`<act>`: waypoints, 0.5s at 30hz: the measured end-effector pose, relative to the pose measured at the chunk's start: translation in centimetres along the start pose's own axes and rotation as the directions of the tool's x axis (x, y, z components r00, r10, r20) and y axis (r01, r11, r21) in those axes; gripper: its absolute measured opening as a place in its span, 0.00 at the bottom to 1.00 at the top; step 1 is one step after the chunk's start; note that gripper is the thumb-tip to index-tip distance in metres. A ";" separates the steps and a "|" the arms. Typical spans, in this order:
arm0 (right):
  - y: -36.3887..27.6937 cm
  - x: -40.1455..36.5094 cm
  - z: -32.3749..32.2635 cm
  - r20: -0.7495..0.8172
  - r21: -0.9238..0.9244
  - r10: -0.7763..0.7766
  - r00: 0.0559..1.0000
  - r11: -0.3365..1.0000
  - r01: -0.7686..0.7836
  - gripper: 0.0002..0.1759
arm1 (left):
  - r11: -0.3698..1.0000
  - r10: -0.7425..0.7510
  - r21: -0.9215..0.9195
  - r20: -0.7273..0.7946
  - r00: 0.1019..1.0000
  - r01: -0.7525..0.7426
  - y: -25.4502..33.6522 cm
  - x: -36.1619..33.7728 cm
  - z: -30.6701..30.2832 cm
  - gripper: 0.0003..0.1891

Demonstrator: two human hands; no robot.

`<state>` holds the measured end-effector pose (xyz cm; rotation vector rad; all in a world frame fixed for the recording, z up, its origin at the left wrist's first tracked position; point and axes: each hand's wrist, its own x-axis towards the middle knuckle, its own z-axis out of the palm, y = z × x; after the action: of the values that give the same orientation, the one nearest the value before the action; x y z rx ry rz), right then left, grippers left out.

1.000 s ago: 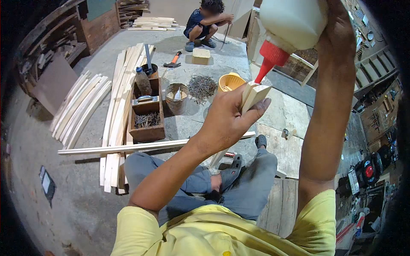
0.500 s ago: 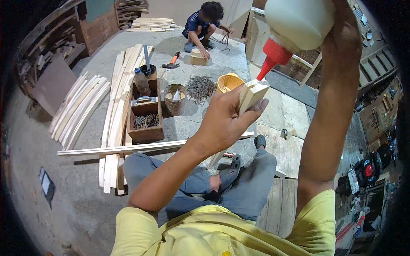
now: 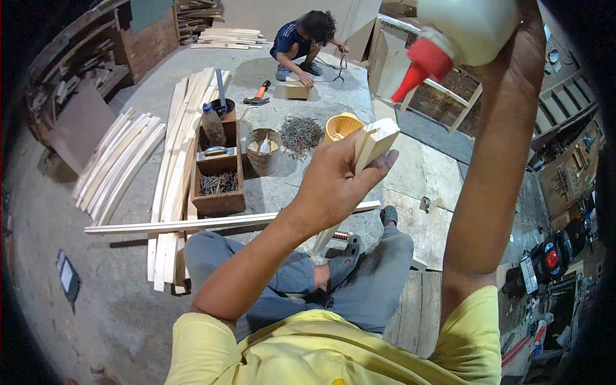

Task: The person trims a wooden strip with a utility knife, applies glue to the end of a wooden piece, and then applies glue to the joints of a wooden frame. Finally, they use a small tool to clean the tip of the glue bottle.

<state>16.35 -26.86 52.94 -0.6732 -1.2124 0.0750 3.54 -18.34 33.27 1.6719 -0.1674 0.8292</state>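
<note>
My left hand (image 3: 340, 176) grips a pale wooden strip (image 3: 376, 144) near its upper end, with the thumb pressed along one side. A white patch, apparently glue, shows on the end face of the wood. Above it, my right hand (image 3: 520, 45) holds a white glue bottle (image 3: 468, 25) upside down. The bottle's red nozzle (image 3: 414, 74) points down and left, apart from the strip. Part of the bottle and most of the right fingers lie outside the view or behind the bottle.
A wooden toolbox (image 3: 218, 173) with nails, a metal can (image 3: 263, 151), a nail pile (image 3: 301, 133), a yellow basket (image 3: 344, 125) and a hammer (image 3: 258, 94) sit ahead. Long wood strips (image 3: 186, 147) lie left. Another person (image 3: 300, 45) squats beyond, touching a wooden block (image 3: 296, 90).
The glue bottle has lifted up and right, so its nozzle has left the end of the wooden strip. My left hand has shifted slightly left and down.
</note>
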 end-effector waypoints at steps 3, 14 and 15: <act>-0.2 0.6 -0.3 -0.007 0.076 0.056 0.998 0.996 -0.055 0.30 | 0.998 -0.032 0.047 0.039 0.999 0.031 0.0 0.0 -0.6 0.15; 0.1 0.1 0.6 -0.155 -0.082 -0.049 0.987 0.996 0.036 0.29 | 0.999 -0.048 -0.010 0.012 0.999 0.048 0.3 0.0 -0.1 0.12; 0.2 0.1 0.7 -0.141 -0.076 -0.074 0.987 0.995 0.064 0.29 | 0.999 -0.044 -0.012 0.013 0.999 0.044 0.3 0.0 -0.1 0.12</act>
<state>15.80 -26.35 53.08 -0.6859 -1.1026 -0.0738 3.37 -18.37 33.53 1.6638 -0.1436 0.7827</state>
